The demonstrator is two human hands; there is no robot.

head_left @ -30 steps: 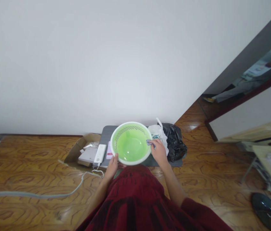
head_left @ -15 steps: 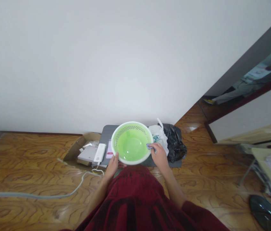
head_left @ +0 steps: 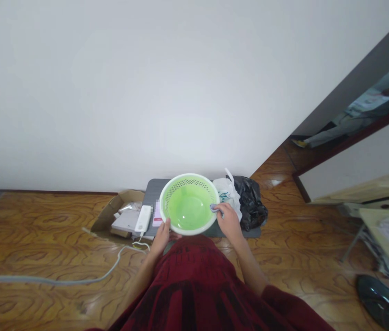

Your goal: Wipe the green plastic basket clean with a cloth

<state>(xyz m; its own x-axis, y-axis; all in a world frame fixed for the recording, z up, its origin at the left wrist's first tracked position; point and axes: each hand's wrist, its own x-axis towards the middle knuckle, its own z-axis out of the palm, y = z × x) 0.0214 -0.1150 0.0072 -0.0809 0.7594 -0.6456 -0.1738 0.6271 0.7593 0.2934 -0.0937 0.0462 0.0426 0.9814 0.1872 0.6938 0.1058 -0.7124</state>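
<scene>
A round plastic basket [head_left: 191, 207] with a white rim, a lattice band and a green inside stands over a low grey table. My left hand [head_left: 162, 236] is closed on its near left rim, thumb on top and fingers underneath. At the right rim, my right hand [head_left: 228, 219] pinches a small grey-blue cloth [head_left: 213, 208] against the basket's edge. The cloth is mostly hidden by the fingers. Nothing lies inside the basket that I can make out.
The grey table [head_left: 153, 185] also bears a white power strip [head_left: 143, 219], a white plastic bag [head_left: 227, 193] and a black bag [head_left: 250, 202]. Left of it is an open cardboard box [head_left: 106, 216]. A white cable [head_left: 77, 280] crosses the wooden floor. Another person's leg [head_left: 328, 135] shows through the doorway.
My right hand has shifted very slightly with the cloth along the right rim, and a little more cloth shows. My left hand keeps its hold, and the basket stays in place.
</scene>
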